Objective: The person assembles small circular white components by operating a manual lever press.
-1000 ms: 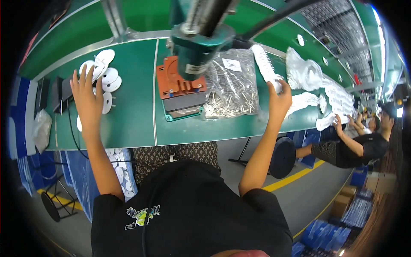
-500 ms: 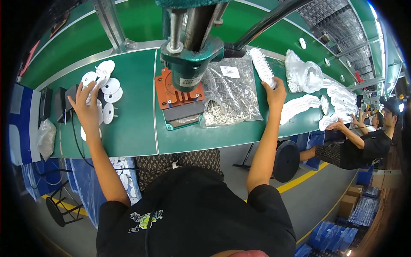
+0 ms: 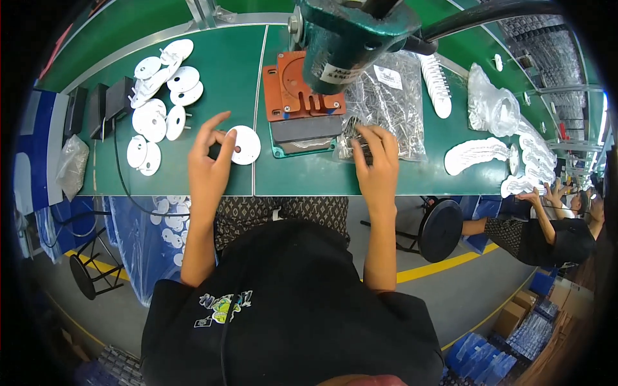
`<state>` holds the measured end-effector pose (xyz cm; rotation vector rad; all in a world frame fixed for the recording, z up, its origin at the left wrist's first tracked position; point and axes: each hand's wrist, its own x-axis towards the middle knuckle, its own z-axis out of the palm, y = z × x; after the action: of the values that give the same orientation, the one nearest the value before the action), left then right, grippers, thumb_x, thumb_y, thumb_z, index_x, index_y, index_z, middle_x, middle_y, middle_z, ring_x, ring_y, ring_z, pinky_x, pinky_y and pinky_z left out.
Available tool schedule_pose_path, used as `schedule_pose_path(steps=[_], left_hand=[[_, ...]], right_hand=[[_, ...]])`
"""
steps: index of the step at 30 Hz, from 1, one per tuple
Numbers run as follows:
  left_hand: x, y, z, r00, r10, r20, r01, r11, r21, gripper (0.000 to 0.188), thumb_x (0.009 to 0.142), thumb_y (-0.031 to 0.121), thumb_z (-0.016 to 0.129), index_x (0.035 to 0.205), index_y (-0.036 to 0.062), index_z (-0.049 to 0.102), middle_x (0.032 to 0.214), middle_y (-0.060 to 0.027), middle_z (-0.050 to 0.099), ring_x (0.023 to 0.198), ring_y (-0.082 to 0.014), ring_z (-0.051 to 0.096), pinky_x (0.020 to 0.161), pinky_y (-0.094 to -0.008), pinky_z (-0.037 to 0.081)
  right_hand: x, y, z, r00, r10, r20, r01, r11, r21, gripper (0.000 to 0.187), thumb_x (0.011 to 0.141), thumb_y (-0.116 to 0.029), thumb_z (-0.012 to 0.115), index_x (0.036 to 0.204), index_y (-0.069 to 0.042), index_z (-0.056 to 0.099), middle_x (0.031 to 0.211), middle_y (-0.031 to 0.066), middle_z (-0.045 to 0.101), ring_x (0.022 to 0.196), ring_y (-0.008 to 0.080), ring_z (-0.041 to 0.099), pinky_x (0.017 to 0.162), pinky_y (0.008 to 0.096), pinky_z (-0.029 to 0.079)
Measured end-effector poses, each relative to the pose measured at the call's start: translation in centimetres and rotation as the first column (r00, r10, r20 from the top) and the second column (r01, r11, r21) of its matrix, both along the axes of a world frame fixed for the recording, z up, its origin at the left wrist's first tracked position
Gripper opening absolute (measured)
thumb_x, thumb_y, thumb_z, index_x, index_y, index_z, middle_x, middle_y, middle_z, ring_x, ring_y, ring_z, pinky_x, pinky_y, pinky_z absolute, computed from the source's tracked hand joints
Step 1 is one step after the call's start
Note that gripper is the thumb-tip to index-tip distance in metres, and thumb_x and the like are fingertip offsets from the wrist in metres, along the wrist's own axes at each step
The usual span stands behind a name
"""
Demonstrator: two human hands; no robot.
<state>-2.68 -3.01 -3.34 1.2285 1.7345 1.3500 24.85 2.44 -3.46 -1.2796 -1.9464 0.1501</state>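
My left hand (image 3: pixel 209 161) is near the table's front edge, thumb and fingers closed at the left rim of a white disc (image 3: pixel 248 152) with a small dark centre hole. At the mouth of a clear plastic bag (image 3: pixel 393 109) full of thin metal pins, my right hand (image 3: pixel 378 157) has its fingers curled, tips among the pins; whether a pin is between them is too small to see. Between my hands stands a press (image 3: pixel 341 45) with an orange fixture plate (image 3: pixel 286 96) on a grey block.
Loose white discs (image 3: pixel 149 120) with short stems lie at left by black boxes (image 3: pixel 118 96). A row of stacked discs (image 3: pixel 435 87) stands beyond the pin bag. Further right are a clear bag (image 3: pixel 492 103), more stacked discs (image 3: pixel 476 156) and a co-worker (image 3: pixel 557 235).
My left hand has come right from the loose discs, bringing one disc along. My right hand has left the stacked row and come down to the pin bag's mouth. The view has shifted.
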Motion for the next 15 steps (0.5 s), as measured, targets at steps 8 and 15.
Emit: schedule_pose_path(steps=[8, 15], left_hand=[[-1.8, -1.0, -0.5, 0.882, -0.081, -0.464, 0.130, 0.989, 0.076, 0.032, 0.087, 0.016, 0.071, 0.118, 0.0092, 0.068, 0.142, -0.0157, 0.052, 0.134, -0.0348, 0.046, 0.116, -0.0453, 0.029], [-3.4, -2.2, 0.8, 0.830, -0.391, -0.398, 0.405, 0.913, -0.051, 0.046, 0.083, 0.012, 0.073, 0.127, 0.0071, 0.062, 0.146, -0.0137, 0.051, 0.138, -0.0329, 0.044, 0.121, -0.0483, 0.022]], right_hand=[[-0.6, 1.2, -1.9, 0.994, -0.106, 0.001, 0.106, 0.993, 0.056, 0.015, 0.084, -0.003, 0.071, 0.100, -0.002, 0.070, 0.101, 0.0115, 0.063, 0.090, 0.0287, 0.060, 0.080, 0.0388, 0.049], [-1.0, 0.8, -1.1, 0.983, -0.177, 0.040, 0.175, 0.984, 0.042, 0.020, 0.086, -0.005, 0.072, 0.106, 0.000, 0.071, 0.100, 0.0123, 0.062, 0.090, 0.0295, 0.062, 0.080, 0.0393, 0.050]])
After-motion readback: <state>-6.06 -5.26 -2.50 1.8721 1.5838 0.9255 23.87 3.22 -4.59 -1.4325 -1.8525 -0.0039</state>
